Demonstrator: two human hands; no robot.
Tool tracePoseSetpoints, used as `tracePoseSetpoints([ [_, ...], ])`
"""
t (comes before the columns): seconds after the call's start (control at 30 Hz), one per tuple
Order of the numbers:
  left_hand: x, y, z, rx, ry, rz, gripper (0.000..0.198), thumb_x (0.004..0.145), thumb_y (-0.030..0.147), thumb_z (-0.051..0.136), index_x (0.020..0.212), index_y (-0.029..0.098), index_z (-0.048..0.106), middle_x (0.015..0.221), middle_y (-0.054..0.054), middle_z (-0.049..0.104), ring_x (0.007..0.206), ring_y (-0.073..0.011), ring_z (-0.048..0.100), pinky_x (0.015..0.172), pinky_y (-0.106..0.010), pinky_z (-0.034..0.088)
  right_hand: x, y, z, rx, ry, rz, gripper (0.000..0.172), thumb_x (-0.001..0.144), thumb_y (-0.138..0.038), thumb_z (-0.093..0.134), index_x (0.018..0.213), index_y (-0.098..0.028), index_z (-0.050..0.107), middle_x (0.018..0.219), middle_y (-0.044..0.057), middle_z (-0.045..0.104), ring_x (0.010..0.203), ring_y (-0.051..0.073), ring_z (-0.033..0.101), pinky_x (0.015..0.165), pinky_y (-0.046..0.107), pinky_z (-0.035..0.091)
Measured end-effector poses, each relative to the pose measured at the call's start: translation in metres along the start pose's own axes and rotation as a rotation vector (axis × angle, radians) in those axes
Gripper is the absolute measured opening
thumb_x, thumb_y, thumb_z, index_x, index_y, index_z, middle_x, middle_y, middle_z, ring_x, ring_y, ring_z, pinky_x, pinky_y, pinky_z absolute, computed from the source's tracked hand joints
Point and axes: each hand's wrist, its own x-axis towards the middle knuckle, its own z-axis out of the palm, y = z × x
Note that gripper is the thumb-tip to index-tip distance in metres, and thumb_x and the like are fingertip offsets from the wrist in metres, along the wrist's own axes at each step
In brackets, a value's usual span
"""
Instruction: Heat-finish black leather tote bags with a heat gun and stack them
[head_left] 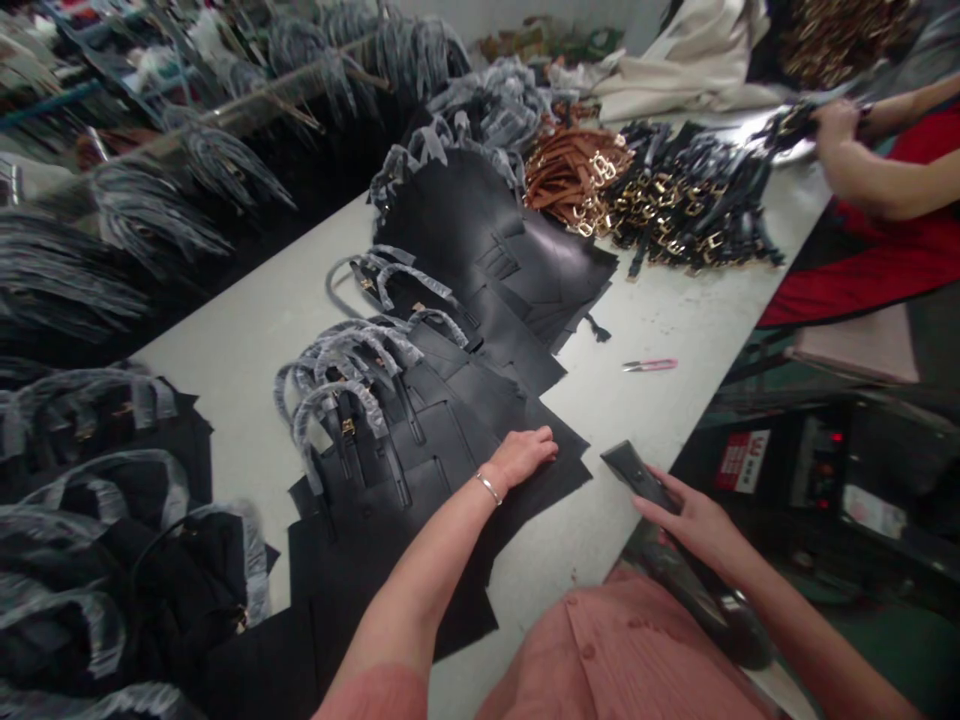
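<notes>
My left hand [523,453] lies flat, palm down, on the top black leather panel [450,440] of an overlapping stack in front of me; a thin bracelet circles that wrist. My right hand [694,520] holds a small dark flat leather piece [637,473] near the table's right edge. Each panel carries curved handles wrapped in grey film [341,370]. The stack runs diagonally up the white table [247,340].
Pink-handled snips [649,365] lie on the table to the right. Farther back sit heaps of brown straps [571,178] and black straps with gold buckles [694,200]. Another person's arms [874,165] work at the far right. More wrapped black bags [112,560] crowd the left.
</notes>
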Motion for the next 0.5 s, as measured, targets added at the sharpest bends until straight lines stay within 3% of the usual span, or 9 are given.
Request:
tracePoseSetpoints([
  [0.13,-0.004,0.002,-0.002,0.019,0.013,-0.014,0.019,0.096,0.034,0.044,0.101,0.025,0.06,0.104,0.0,0.055,0.083,-0.0111,0.055,0.059,-0.021,0.039,0.0,-0.002,0.001,0.025,-0.048,-0.011,0.072,0.077,-0.053,0.062,0.139,-0.021,0.045,0.066,-0.003,0.068,0.046,0.015,0.061,0.046,0.024,0.044],
  [0.3,-0.001,0.008,-0.007,0.055,-0.079,-0.029,0.017,0.096,0.031,0.045,0.096,0.023,0.061,0.102,-0.002,0.054,0.089,-0.0148,0.053,0.061,-0.023,0.041,0.004,-0.002,0.005,0.012,-0.038,-0.013,0.073,0.076,-0.051,0.064,0.139,-0.018,0.047,0.052,-0.005,0.063,0.044,0.017,0.06,0.046,0.025,0.044],
  [0.5,0.001,0.02,-0.009,-0.029,-0.101,-0.12,0.014,0.093,0.025,0.049,0.087,0.016,0.059,0.097,-0.006,0.055,0.09,-0.0193,0.051,0.068,-0.028,0.046,0.008,-0.002,0.01,-0.019,-0.061,-0.03,0.076,0.077,-0.054,0.062,0.141,-0.019,0.042,0.055,-0.004,0.064,0.046,0.018,0.062,0.047,0.025,0.045],
])
